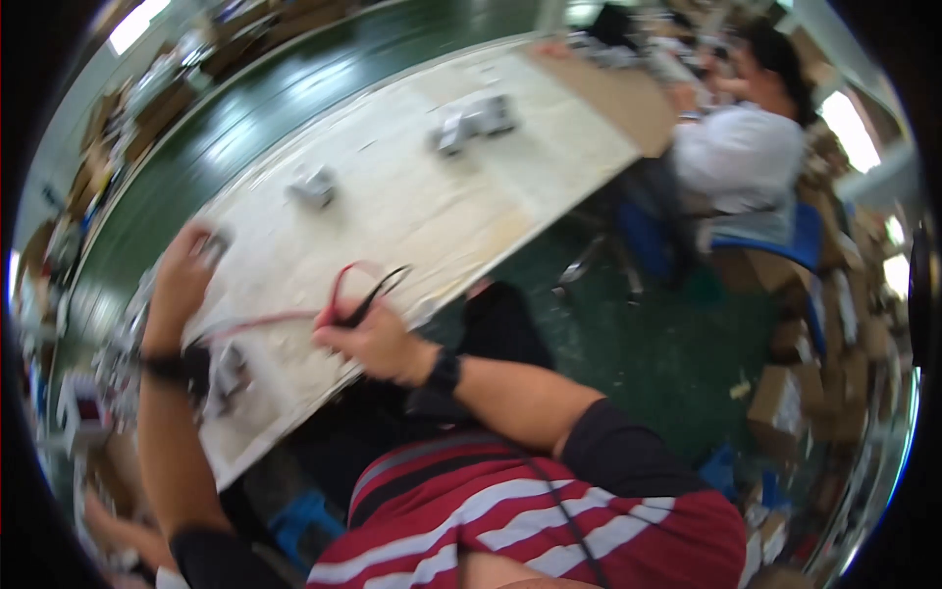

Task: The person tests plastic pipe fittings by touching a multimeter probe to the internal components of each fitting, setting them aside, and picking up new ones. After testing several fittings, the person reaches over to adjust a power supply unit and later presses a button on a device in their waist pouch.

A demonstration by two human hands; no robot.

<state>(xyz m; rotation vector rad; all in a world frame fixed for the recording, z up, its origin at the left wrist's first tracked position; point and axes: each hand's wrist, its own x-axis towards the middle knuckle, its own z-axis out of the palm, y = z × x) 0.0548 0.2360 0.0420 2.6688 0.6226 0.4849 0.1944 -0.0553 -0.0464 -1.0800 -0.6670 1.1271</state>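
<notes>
My right hand (pixel 378 342) is closed around a pair of red and black wire leads (pixel 339 285) above the near edge of the white table (pixel 392 206). The leads loop up past the fingers, and a reddish stretch runs left from the hand across the tabletop. Over at the table's left end, my left hand (pixel 183 270) is raised with its fingers curled on a small grey part (pixel 214 247), blurred by motion. Between my forearms, more grey parts (pixel 232 376) lie near the table's front left corner.
A single grey part (pixel 314 187) and a cluster of grey parts (pixel 473 123) sit farther back on the table. Past the right end, a person in white (pixel 741 152) sits on a blue chair (pixel 810 236). Cardboard boxes (pixel 785 407) stand on the right; a blue stool (pixel 304 525) is below.
</notes>
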